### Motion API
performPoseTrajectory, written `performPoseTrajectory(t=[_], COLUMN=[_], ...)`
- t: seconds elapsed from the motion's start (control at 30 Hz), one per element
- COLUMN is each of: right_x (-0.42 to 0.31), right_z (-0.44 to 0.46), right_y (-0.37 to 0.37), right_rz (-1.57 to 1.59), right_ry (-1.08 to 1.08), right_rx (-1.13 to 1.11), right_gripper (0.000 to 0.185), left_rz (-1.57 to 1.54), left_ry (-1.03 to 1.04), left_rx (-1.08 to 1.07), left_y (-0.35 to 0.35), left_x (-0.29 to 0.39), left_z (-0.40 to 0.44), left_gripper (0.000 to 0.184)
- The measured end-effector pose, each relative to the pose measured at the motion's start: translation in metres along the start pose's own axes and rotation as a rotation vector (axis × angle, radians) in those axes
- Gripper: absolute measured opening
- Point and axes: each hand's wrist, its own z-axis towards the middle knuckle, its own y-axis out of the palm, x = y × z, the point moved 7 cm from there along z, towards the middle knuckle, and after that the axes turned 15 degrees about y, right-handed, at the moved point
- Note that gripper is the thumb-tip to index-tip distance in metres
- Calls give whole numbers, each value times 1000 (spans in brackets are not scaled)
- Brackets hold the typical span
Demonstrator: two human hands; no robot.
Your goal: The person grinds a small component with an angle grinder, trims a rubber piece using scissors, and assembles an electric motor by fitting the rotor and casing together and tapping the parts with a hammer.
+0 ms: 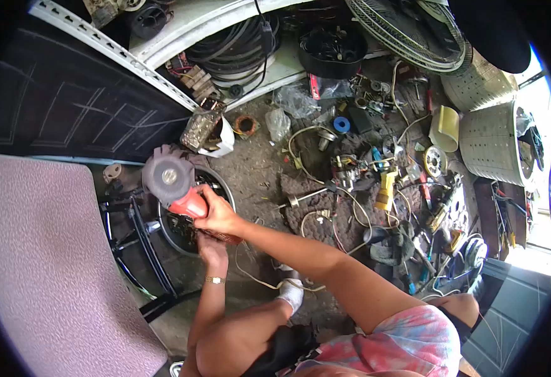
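An angle grinder (189, 205) with a red body and a broad grey disc is tilted over a round metal basin (227, 186). My right hand (219, 215) is wrapped around the red body, closed on it. Below it, my left hand (212, 251), with a watch at the wrist, is closed against the grinder's dark reddish rear end; its fingertips are partly hidden. Dark scraps lie in the basin, partly covered by the grinder and hands. Behind the disc, a dark jagged edge shows, which I cannot identify.
A pinkish padded surface (43, 264) stands at left, beside a black metal frame (146, 245). A white container (221, 141) and a copper-wound ring (246, 126) sit beyond the basin. Tools, cords and parts cover a ragged mat (307, 210) at right. A perforated drum (492, 141) stands farther right.
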Motion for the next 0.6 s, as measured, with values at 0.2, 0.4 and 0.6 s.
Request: performPoseTrajectory(t=[0.2, 0.4, 0.6], right_x=[-66, -90, -44], right_z=[-127, -253, -317], right_y=[-77, -158, -235], right_rz=[316, 336, 746], right_ry=[-316, -324, -448], right_rx=[259, 1108, 1284], right_gripper=[72, 66, 56], left_rz=[37, 702, 594], left_ry=[148, 936, 1013], left_rx=[-196, -553, -979], left_y=[115, 233, 286], left_x=[11, 41, -5], left_z=[-70, -138, -193], left_gripper=[33, 17, 18])
